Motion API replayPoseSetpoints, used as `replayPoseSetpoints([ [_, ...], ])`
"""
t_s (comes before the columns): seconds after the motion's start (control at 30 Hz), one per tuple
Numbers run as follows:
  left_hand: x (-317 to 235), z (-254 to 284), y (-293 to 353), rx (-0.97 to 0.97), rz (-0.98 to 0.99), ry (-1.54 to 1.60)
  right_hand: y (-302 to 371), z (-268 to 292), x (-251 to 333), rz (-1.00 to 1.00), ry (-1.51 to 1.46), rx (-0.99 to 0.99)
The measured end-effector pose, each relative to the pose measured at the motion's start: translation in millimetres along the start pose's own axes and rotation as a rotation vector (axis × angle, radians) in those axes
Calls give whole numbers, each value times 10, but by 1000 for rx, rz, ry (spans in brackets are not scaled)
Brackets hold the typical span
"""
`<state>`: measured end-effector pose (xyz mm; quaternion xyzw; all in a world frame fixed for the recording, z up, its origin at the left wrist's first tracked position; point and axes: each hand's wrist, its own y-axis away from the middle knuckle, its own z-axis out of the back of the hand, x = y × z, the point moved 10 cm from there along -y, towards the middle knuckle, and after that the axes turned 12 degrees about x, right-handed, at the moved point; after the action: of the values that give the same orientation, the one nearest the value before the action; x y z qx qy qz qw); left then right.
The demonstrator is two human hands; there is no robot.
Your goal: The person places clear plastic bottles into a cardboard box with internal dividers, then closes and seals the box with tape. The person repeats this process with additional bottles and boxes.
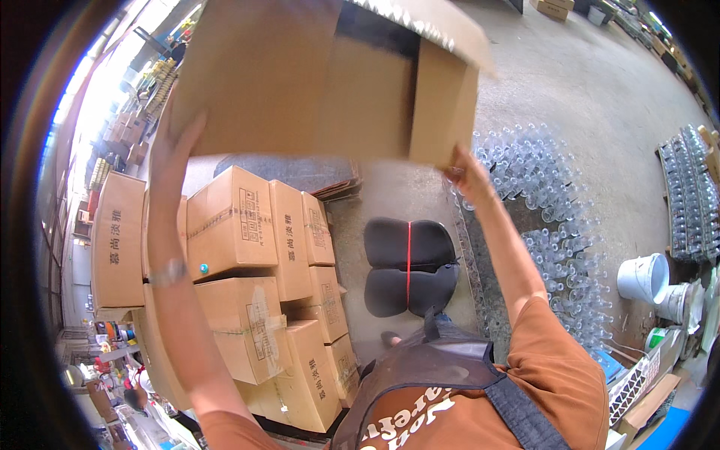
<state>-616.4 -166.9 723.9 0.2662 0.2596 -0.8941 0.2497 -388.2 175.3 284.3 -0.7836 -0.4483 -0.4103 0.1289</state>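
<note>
Held up in front of me with both arms stretched out is a large cardboard box (pixel 255 82). Flaps and a dark gap show along its top. My left hand (pixel 180 139) grips the box's left side, with the thumb on the near face and the other fingers mostly hidden. At the lower right corner, the fingers of my right hand (pixel 471 176) are closed on the cardboard edge. The box's far side and most of its inside are out of sight.
Taped cartons (pixel 232 217) are stacked at left. A black padded seat (pixel 409 266) with a red strap lies before me. Many clear glass bottles (pixel 555 247) stand at right, with a white bucket (pixel 643 277) beyond. A dark flat platform (pixel 289 174) lies behind the cartons.
</note>
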Motion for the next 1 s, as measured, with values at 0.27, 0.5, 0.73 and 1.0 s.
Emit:
replayPoseSetpoints([
  [0.27,-147,-1021,-574,66,31,24,-993,548,1469,24,392,-249],
  [0.5,1159,-1612,1302,172,363,412,-919,791,392,-180,409,-84],
  [0.73,2155,-2483,5035,369,1114,322,-121,1286,-1033,-463,351,-48],
  [1.0,1690,-2519,6404,177,1364,430,1036,1083,-2771,-878,499,193],
])
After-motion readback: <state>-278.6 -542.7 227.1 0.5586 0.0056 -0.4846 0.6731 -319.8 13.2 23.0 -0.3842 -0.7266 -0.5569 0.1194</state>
